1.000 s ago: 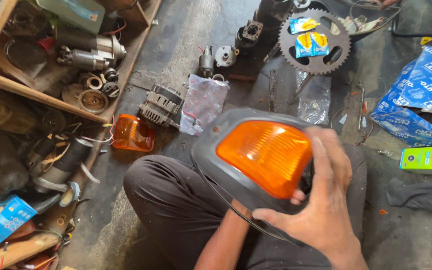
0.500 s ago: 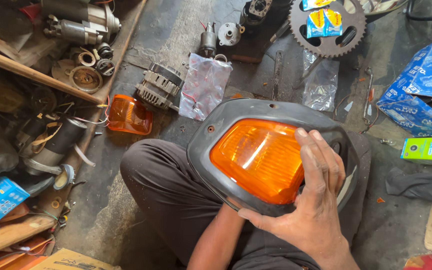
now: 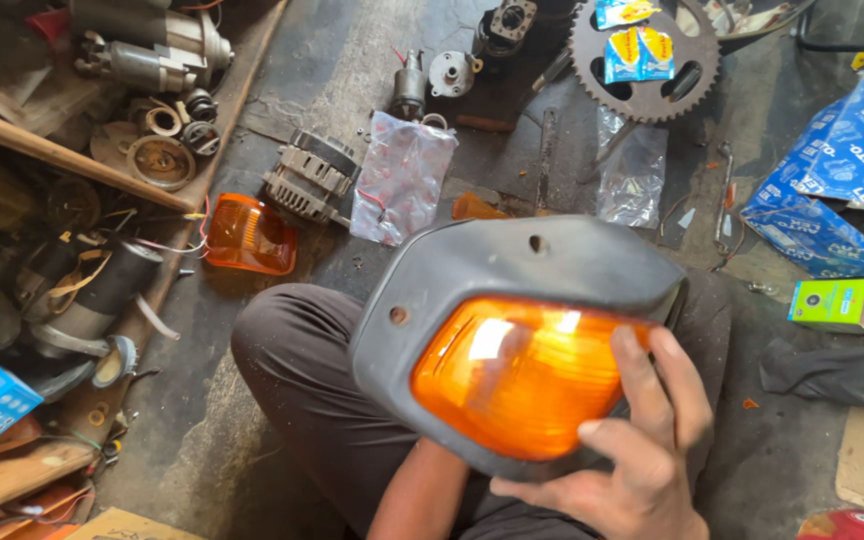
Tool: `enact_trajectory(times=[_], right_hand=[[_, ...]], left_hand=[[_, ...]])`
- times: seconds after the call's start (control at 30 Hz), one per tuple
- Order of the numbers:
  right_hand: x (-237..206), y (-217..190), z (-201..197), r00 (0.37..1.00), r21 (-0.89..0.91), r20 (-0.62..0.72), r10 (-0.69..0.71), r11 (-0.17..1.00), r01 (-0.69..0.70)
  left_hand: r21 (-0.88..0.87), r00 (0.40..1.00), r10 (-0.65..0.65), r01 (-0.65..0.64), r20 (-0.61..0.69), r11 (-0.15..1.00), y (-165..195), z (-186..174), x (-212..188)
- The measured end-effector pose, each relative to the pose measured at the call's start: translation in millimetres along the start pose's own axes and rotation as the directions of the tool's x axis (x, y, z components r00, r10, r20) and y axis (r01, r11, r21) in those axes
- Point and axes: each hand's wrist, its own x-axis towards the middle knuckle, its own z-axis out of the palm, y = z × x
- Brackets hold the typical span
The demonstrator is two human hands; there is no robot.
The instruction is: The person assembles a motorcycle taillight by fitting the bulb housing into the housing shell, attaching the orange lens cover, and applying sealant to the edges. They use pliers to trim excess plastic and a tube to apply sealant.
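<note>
Grey concrete floor point(image 3: 332, 90), dusty & stained, lit by daylight. Wooden shelf edge point(image 3: 62, 160) at 10 o'clock w/ old motor parts. Sprocket point(image 3: 642, 90) at 1 o'clock, blue boxes point(image 3: 832, 190) at 2, spare orange lens point(image 3: 247, 235) at 9, plastic bag point(image 3: 402, 175) at 12.

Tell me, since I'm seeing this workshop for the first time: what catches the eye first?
A big orange lamp in a grey housing fills the middle, with the right hand gripping its lower right edge. A second orange lens lies on the floor to the left, and a toothed sprocket sits at the top.
</note>
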Motion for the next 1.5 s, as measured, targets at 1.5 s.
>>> enact_trajectory(times=[1.5], right_hand=[[-26,14,-40,0.975,-0.040,0.088,0.202,0.979,-0.200]], left_hand=[[0.051,0.994,0.087,-0.083,-0.065,0.995,-23,18,5]])
